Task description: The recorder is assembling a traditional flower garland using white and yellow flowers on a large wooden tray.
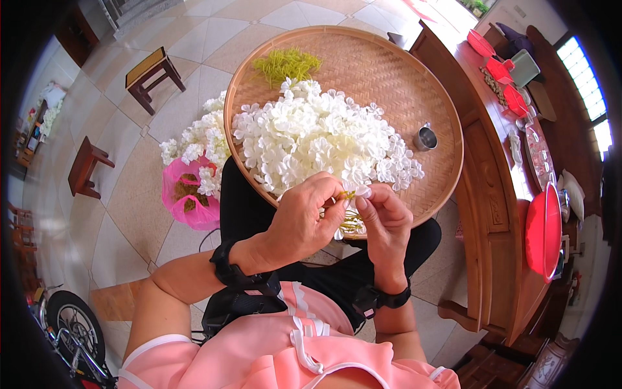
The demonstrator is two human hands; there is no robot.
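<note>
My left hand (311, 214) pinches thin yellow-green artificial stems (351, 222) between thumb and fingers. Pressed between the thumb and fingertips of my right hand (386, 214) is a white artificial petal blossom (357, 189). Both hands meet over the near rim of a round woven bamboo tray (408, 73) resting on my lap. A large heap of white artificial blossoms (316, 131) lies in the tray just beyond my fingers. Behind that heap sits a tangle of yellow-green stems (286, 65). A small metal cup (425, 137) stands at the tray's right side.
Left of the tray, a pink plastic bag (189, 194) sits beside white flower clusters (214, 131). Two low wooden stools (150, 73) stand on the tiled floor. To the right runs a wooden table (491, 194) bearing red baskets and a red basin (542, 233). A motorcycle wheel (75, 330) shows at lower left.
</note>
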